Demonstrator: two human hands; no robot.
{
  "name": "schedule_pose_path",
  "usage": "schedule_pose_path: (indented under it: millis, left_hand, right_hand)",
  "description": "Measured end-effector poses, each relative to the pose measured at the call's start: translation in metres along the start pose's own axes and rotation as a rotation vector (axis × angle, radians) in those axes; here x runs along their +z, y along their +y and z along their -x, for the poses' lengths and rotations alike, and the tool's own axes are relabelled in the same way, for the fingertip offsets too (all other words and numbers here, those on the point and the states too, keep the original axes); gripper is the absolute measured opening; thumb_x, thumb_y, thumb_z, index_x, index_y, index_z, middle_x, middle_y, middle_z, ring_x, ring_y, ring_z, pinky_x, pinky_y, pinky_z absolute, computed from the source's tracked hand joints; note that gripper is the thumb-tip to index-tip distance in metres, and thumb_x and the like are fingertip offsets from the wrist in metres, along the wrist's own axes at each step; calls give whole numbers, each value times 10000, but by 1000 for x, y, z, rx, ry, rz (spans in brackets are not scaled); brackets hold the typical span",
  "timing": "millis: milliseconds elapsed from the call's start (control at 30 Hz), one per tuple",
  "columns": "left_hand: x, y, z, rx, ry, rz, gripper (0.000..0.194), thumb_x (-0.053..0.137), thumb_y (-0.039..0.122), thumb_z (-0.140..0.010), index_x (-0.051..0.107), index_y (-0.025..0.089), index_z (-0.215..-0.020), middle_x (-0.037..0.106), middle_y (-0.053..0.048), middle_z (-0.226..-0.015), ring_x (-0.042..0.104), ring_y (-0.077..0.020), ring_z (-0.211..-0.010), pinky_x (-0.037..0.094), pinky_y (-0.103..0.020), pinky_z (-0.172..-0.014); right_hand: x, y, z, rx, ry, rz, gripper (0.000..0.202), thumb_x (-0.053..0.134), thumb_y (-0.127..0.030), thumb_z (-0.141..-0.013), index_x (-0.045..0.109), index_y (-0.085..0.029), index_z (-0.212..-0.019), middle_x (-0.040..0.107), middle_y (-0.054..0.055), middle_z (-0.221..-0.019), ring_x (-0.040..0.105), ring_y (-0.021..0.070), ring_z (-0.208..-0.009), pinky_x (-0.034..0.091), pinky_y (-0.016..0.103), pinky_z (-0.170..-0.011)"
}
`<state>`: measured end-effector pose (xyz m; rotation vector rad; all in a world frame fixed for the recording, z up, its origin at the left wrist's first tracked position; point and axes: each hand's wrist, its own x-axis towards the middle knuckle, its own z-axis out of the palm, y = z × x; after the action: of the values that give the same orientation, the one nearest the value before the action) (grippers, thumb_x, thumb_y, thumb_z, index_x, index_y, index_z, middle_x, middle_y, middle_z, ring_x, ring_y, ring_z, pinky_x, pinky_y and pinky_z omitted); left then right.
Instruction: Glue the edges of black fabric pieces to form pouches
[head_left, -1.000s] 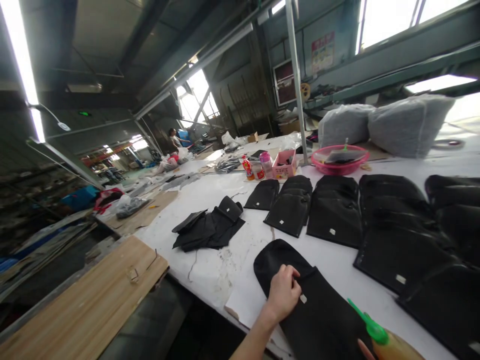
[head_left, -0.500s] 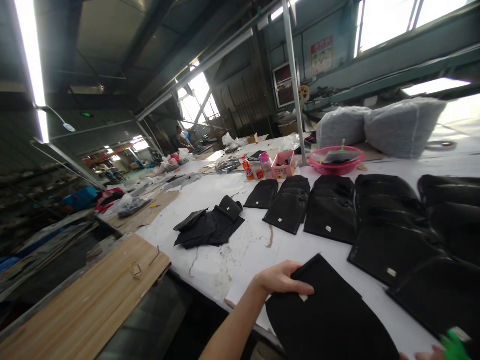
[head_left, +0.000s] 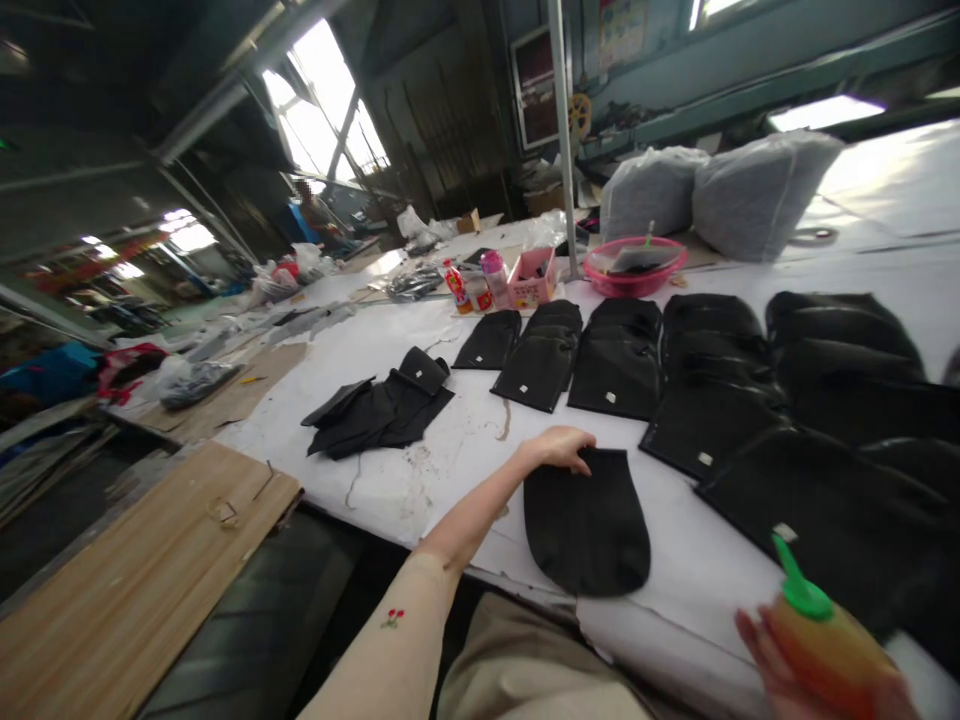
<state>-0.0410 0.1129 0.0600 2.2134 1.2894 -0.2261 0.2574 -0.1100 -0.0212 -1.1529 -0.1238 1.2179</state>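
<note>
My left hand (head_left: 562, 448) has its fingers closed on the straight far edge of a black leather-like piece (head_left: 589, 525). The piece has a rounded near end and lies on, or just over, the white table (head_left: 450, 500) in front of me. At the bottom right, blurred, my right hand (head_left: 776, 650) is wrapped round a squeeze bottle (head_left: 832, 645) with orange contents and a green nozzle. Just beyond that bottle spread rows of overlapping black pieces (head_left: 705, 425), several with a small white patch by the edge.
A loose pile of black pieces (head_left: 382, 405) lies to the left. Farther back stand a drink bottle (head_left: 456, 287), a pink box (head_left: 532, 280), a pink basin (head_left: 636, 270) and grey wrapped bundles (head_left: 761, 195). A metal post (head_left: 564, 140) rises there. A wooden board (head_left: 150, 580) is at the lower left.
The black piece has moved away from me and turned, its rounded end now toward me. The bottle in my right hand has come further into view. My view has tilted down.
</note>
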Motion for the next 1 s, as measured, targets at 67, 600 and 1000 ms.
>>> schedule_pose_path:
  millis: [67, 600, 1000]
  left_hand:
    - [4, 2, 3, -14, 60, 3, 318, 851, 317, -766, 723, 191, -1029, 729, -34, -856, 698, -240, -847, 479, -282, -746]
    - [88, 51, 96, 87, 484, 66, 518, 791, 393, -856, 630, 162, -1291, 592, -177, -1364, 536, -342, -1338, 426, -500, -1144]
    - [135, 42, 164, -466, 850, 747, 536, 755, 389, -854, 559, 168, -1301, 628, -129, -1191, 649, -245, -1009, 595, -396, -825]
  right_hand:
    - [18, -5, 13, 13, 52, -3, 408, 806, -623, -705, 748, -318, -970, 740, -3, -1013, 706, 245, -835, 599, 602, -906]
    - [61, -19, 15, -151, -220, 225, 463, 860, -529, -726, 727, -187, -1009, 729, 34, -879, 576, 120, -547, 615, 372, -695]
    - [123, 3, 23, -91, -446, 283, 430, 838, -469, -758, 682, -187, -1043, 712, 91, -1008, 634, 186, -740, 486, 265, -514]
